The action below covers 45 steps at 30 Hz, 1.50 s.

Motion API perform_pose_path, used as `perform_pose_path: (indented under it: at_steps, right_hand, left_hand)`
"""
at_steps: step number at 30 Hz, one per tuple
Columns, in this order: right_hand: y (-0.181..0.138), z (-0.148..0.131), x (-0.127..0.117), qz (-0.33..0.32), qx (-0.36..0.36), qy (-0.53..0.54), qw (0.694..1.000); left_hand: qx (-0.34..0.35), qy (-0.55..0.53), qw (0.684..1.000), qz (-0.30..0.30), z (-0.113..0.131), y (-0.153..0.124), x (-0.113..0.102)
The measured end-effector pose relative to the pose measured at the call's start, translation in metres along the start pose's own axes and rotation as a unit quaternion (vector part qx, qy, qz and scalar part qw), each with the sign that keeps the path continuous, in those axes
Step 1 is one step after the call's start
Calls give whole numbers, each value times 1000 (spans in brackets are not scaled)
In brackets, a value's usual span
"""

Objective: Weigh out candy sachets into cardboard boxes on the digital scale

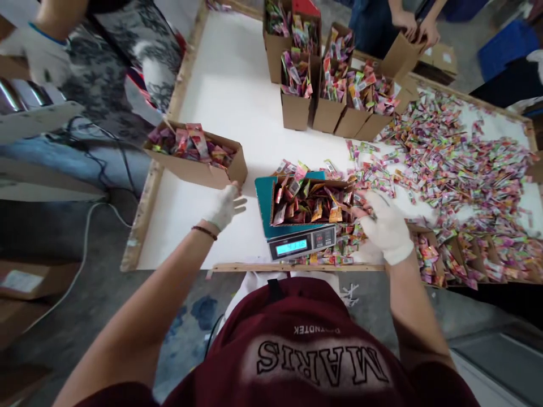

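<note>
A carton of small colourful sachets [311, 203] sits on a digital scale [263, 212] with a teal top and a lit blue display. My right hand [384, 223], in a white glove with bare fingertips, is at the carton's right end, its fingers stretched toward the sachets; I see no sachet clearly gripped. My left hand [224, 208], gloved the same way, has its fingers spread and holds nothing. It is by the near right corner of another filled carton [193, 169], with a fingertip close to or touching the cardboard.
Several filled cartons [297, 110] stand at the table's far side. A big spread of loose sachets [458, 164] covers the right, with more filled cartons [428, 257] along the near edge. Wooden rims [144, 217] border the white table. Co-workers' hands [413, 28] hold a carton across.
</note>
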State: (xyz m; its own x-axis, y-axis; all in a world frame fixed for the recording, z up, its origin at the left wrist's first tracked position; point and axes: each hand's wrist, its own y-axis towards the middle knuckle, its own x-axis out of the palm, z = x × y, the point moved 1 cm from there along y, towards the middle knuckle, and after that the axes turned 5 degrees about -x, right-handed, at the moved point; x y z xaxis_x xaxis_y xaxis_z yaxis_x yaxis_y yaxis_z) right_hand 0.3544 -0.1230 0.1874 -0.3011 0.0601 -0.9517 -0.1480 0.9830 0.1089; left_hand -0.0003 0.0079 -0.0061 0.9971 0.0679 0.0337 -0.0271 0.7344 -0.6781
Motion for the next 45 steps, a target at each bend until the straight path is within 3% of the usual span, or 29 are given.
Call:
perform_pose_path:
  at_steps: [4, 7, 11, 14, 19, 21, 24, 27, 29, 32, 35, 37, 40, 45]
  right_hand:
    - [32, -26, 20, -213, 17, -133, 968]
    - [47, -36, 24, -257, 1, -154, 954]
    - [72, -44, 24, -165, -15, -92, 982]
    - [100, -56, 37, -101, 5, -62, 993]
    - [123, -66, 62, -95, -29, -27, 995]
    - [112, -58, 52, -53, -44, 39, 997]
    - [75, -30, 13, 56, -36, 123, 990]
    - [30, 15, -32, 147, 48, 41, 987]
    - [2, 45, -51, 155, 100, -51, 982]
    - [-21, 71, -56, 141, 119, -96, 978]
    - [-15, 61, -41, 144, 49, -75, 986]
    - [4, 39, -26, 121, -37, -58, 990]
    - [45, -1, -3, 26, -136, -42, 990]
    - [100, -29, 34, -149, -195, -101, 964]
  left_hand:
    - [2, -7, 1000, -10, -22, -35, -1]
    - [18, -10, 1000, -1, -29, -58, -11]
    - [27, -8, 999, 20, -35, -81, -19]
    - [65, 23, 998, 14, -31, -96, -12]
    - [172, 96, 980, -30, -4, -114, 12]
    - [192, 97, 975, -48, 4, -117, 20]
    - [198, 93, 974, -63, 8, -117, 27]
    - [197, 82, 975, -57, 9, -114, 28]
    - [192, 69, 978, -44, 9, -111, 27]
    - [175, 50, 983, -26, 8, -108, 23]
    - [164, 44, 985, -18, 6, -105, 20]
    - [166, 40, 985, -18, 5, -104, 20]
    - [172, 41, 984, -22, 6, -107, 21]
    - [175, 48, 983, -21, 5, -119, 22]
